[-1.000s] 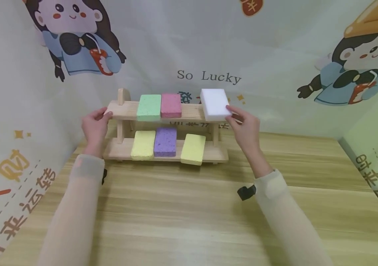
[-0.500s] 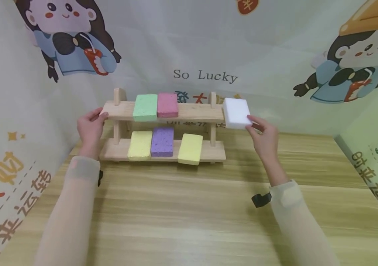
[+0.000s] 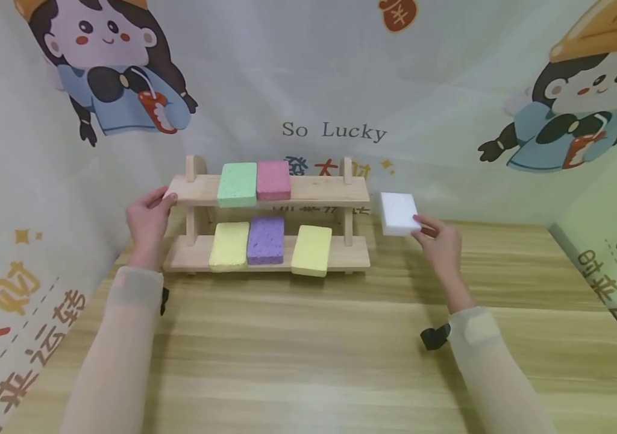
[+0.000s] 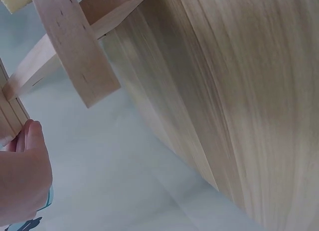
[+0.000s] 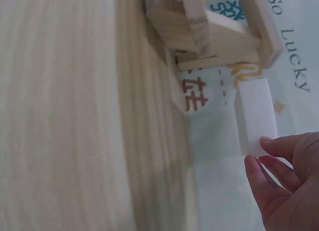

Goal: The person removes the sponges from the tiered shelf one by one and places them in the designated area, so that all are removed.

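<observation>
A white sponge block [image 3: 399,214] is pinched at its right edge by my right hand [image 3: 441,246], held in the air just right of the wooden two-tier rack [image 3: 325,188]. In the right wrist view, thumb and fingers grip one end of the white block [image 5: 256,116]. My left hand [image 3: 148,223] pinches the left end of the rack's upper shelf. On that shelf lie a green sponge [image 3: 237,184] and a pink sponge [image 3: 273,180], side by side. The lower shelf bears a yellow sponge [image 3: 229,246], a purple sponge [image 3: 266,240] and, apart from them, another yellow sponge [image 3: 311,250].
The rack stands towards the back of a wood-grain table [image 3: 297,349]. Behind and at both sides hangs a pale printed cloth [image 3: 265,72] with cartoon figures and lettering. A black wrist strap piece [image 3: 435,337] juts from the right sleeve.
My right hand has carried the white sponge block off the upper shelf's right end, to the right and then down beside the rack. My left hand keeps its hold on the shelf end.
</observation>
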`<action>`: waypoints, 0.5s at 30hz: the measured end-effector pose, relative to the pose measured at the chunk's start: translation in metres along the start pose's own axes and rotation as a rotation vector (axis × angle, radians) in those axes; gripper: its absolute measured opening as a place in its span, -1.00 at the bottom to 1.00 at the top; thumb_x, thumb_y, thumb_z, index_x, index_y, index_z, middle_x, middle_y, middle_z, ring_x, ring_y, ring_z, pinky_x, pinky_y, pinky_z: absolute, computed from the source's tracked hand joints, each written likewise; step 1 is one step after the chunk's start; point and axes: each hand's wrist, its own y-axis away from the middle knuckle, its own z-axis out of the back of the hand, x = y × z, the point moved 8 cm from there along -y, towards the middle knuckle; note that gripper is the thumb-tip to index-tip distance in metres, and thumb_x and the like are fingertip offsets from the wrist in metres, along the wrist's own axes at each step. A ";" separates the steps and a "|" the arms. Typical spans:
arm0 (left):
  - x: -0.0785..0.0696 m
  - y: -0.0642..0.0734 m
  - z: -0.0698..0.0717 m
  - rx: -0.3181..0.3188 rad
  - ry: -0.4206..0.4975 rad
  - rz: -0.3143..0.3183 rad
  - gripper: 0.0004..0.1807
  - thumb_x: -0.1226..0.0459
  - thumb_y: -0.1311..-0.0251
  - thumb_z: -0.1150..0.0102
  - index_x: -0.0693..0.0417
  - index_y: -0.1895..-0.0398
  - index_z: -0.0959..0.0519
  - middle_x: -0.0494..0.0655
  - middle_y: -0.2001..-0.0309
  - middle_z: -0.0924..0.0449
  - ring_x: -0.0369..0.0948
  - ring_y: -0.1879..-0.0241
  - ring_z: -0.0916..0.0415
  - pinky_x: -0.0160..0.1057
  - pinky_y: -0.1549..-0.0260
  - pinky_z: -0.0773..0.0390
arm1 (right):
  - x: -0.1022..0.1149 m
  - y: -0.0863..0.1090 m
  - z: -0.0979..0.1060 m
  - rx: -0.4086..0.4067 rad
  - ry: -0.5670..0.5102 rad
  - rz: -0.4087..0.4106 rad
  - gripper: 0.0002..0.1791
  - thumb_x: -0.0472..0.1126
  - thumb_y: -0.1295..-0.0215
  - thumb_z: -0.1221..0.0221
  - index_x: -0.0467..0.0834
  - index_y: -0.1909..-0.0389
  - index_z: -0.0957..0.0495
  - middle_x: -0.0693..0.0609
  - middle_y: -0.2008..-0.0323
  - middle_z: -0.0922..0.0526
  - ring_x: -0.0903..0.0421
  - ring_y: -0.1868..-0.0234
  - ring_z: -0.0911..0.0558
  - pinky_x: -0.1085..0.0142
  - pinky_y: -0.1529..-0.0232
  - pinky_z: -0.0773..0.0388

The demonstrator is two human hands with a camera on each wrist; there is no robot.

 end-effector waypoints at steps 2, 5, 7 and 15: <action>-0.001 0.001 0.000 0.002 0.008 -0.001 -0.49 0.16 -0.31 -0.26 0.03 -0.32 -0.50 0.02 -0.35 -0.48 -0.40 -0.03 -0.58 -0.34 -0.28 -0.47 | -0.007 -0.001 -0.001 0.015 0.000 -0.024 -0.65 -0.46 -0.27 -0.25 -0.38 -0.09 -0.61 -0.33 -0.18 -0.60 -0.26 -0.09 -0.66 0.80 0.32 -0.42; -0.002 0.002 0.004 -0.002 0.006 0.002 -0.49 0.15 -0.31 -0.26 0.03 -0.32 -0.50 0.02 -0.35 -0.49 -0.42 0.02 -0.57 -0.35 -0.28 -0.47 | -0.018 0.000 -0.006 0.044 0.011 -0.079 -0.64 -0.45 -0.28 -0.25 -0.36 -0.11 -0.60 -0.31 -0.20 -0.59 -0.23 -0.11 -0.65 0.64 0.18 -0.57; 0.000 0.003 0.009 -0.007 0.026 0.018 -0.49 0.18 -0.31 -0.26 0.03 -0.32 -0.50 0.01 -0.35 -0.48 -0.42 0.03 -0.57 -0.34 -0.30 -0.45 | -0.026 0.003 -0.013 0.075 0.020 -0.123 -0.64 -0.43 -0.30 -0.24 -0.34 -0.12 -0.60 -0.29 -0.22 -0.58 -0.21 -0.14 -0.65 0.43 0.02 -0.64; -0.001 0.003 0.001 0.022 0.021 -0.018 -0.49 0.20 -0.33 -0.24 0.08 -0.33 -0.48 0.07 -0.36 -0.46 -0.41 -0.01 -0.57 -0.34 -0.28 -0.47 | -0.043 0.005 -0.011 0.126 0.079 -0.208 -0.63 -0.41 -0.30 -0.24 -0.32 -0.13 -0.59 -0.28 -0.21 -0.58 -0.21 -0.15 -0.64 0.67 0.31 -0.51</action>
